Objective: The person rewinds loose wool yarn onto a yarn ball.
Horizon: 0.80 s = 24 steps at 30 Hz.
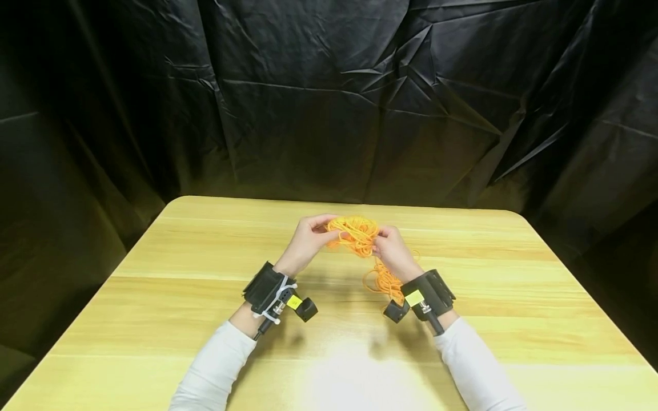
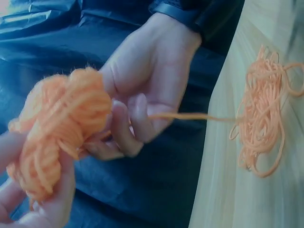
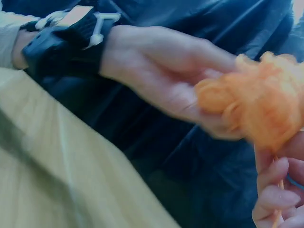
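Above the table, my left hand (image 1: 305, 240) grips one end of a wound bundle of orange yarn (image 1: 354, 231), thumb on the near side and fingers behind. My right hand (image 1: 394, 251) is at the bundle's other end. In the left wrist view its curled fingers hold a single yarn strand (image 2: 185, 116), which runs back to a loose pile of yarn (image 2: 261, 116) on the table. Turns of yarn cross the bundle's middle and pinch it in. In the right wrist view the left hand (image 3: 161, 71) reaches around the blurred bundle (image 3: 266, 102).
The light wooden table (image 1: 205, 319) extends around both forearms, with a bright glare near its front. Black sheeting (image 1: 308, 125) hangs behind it. Each wrist wears a black strap with a small camera, and the right one (image 1: 397, 311) overlaps the loose pile in the head view.
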Available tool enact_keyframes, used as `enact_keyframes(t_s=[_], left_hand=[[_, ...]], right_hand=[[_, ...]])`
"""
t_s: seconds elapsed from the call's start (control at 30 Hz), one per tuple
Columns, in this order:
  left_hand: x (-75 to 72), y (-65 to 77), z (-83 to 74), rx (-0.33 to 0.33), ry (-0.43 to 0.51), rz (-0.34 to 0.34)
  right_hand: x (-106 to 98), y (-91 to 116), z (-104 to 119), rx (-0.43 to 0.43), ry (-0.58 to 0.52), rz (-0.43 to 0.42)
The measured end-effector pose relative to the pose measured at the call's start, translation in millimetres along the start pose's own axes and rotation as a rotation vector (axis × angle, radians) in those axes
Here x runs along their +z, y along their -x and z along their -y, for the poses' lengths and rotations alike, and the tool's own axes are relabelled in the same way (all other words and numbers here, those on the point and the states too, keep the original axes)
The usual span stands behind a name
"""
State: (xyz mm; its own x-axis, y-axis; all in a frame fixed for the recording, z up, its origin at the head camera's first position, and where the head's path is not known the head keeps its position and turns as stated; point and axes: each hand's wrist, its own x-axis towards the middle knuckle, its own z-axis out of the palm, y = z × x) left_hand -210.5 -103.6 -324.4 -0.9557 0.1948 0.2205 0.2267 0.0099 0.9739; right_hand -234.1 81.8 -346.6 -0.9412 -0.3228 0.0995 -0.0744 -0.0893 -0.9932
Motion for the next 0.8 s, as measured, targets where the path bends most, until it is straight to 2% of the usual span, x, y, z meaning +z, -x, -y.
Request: enact_keyframes(t_s=[0.1,0.3,0.43,0.53,0.6,0.67,0.8], left_hand=[[0.4,0.1,-1.4,-0.008,-0.03,-0.032],[1.4,-2.0,3.6,-0.031,-0.159,-0.053],[4.5,-3.9,8.7,-0.043,-0.233,-0.131],[7.5,-5.6,11.2,-0.07,-0.232,-0.189],[9.5,-6.8,11.9,-0.104,-0.181,-0.215],[10.8,-7.9,12.1,-0.15,-0.092,-0.229],[10.8,-8.1,10.3,-0.233,0.215,-0.177]], right_hand=[[-3,-1,10,-0.015,0.003,-0.017],[-3,3,27,-0.087,0.152,-0.087],[8,11,34,-0.229,0.315,-0.11],[18,17,36,-0.346,0.43,-0.107],[25,24,37,-0.388,0.465,-0.096],[31,31,38,-0.399,0.451,-0.082],[39,41,36,-0.339,0.324,-0.072]])
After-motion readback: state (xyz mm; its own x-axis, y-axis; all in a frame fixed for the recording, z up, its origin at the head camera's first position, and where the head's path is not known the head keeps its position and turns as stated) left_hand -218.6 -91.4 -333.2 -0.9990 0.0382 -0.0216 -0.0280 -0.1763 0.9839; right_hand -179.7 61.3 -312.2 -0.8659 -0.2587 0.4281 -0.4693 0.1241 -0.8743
